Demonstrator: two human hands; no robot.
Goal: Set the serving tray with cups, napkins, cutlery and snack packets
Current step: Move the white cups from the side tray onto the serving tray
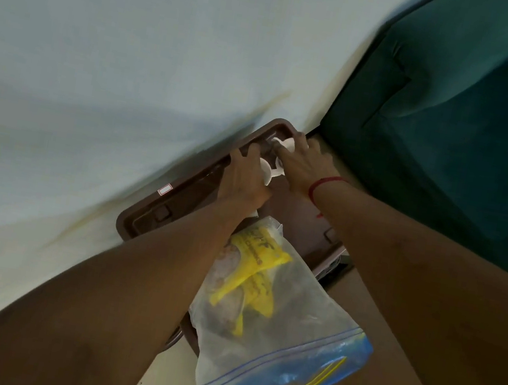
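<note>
Your left hand [246, 177] and right hand [304, 164] each close their grip around white cups [282, 145] at the brown tray's [178, 193] far corner.

Under my arms: glossy brown plastic tray [155, 209], crinkled clear plastic zip bag [288, 342] of shiny yellow packets [256, 253], beside a velvety green sofa [458, 125].

Single head view, tilted, close, looking steeply down past forearms onto brown tray [174, 199].
</note>
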